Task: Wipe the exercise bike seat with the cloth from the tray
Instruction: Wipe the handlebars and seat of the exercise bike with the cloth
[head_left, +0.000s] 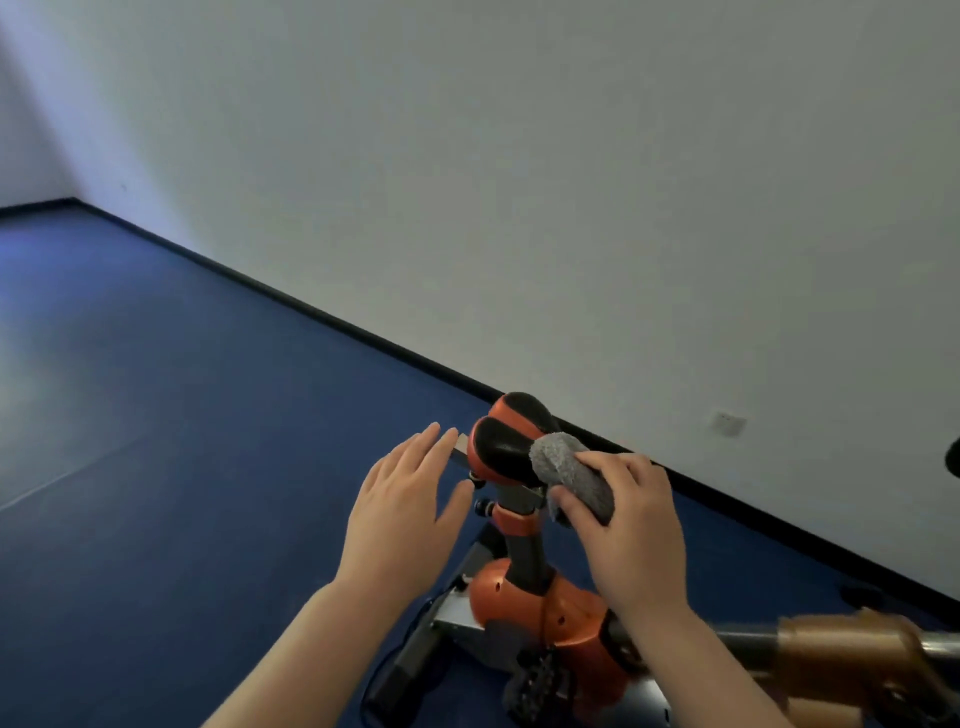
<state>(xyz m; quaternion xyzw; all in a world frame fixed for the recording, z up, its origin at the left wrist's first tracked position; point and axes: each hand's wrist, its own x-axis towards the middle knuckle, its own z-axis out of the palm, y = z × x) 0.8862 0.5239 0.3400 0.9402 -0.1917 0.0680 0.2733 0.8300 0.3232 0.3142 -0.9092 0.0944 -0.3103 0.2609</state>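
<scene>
from the head camera we see our right hand (631, 525) curled around a grey cloth (574, 475), pressing it on the black-and-orange bike seat (506, 447) just beyond our fingertips. our left hand (405, 514) hovers flat, fingers spread, beside the seat. the bike's lower frame is cut off.

Black padded exercise bike seat with orange trim (503, 451), atop its orange post. Grey fuzzy cloth (570, 472), bunched in my right hand (626, 530), pressed against seat's near edge.
</scene>
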